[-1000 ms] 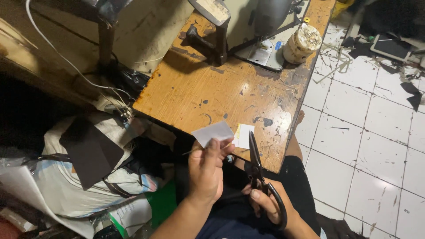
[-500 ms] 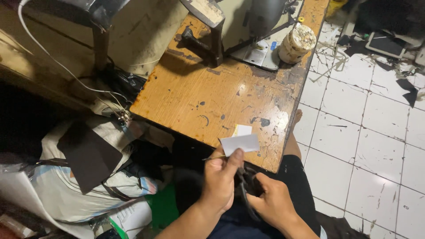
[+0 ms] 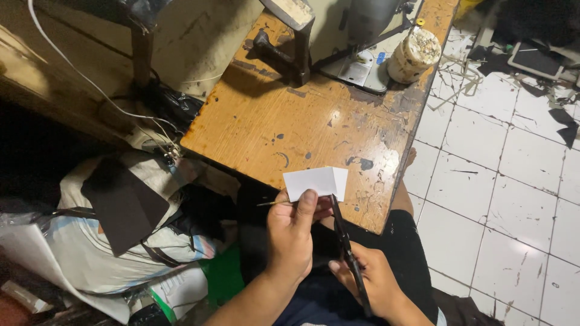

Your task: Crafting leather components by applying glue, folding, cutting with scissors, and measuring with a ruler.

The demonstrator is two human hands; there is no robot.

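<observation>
1. Left hand [image 3: 291, 236]: pinches white card [image 3: 315, 183] by its lower edge, raised for cutting.
2. Right hand [image 3: 374, 284]: grips black scissors [image 3: 345, 247], blades at the card's underside.
3. Wooden table [image 3: 290, 121]: just beyond, sewing machine [image 3: 356, 36] at rear.

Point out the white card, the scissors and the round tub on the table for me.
white card [image 3: 314, 182], head view, on its flat face above the thumb.
scissors [image 3: 342, 232], head view, on the dark blades below the card.
round tub [image 3: 414, 55], head view, on its pale side wall at the table's far edge.
</observation>
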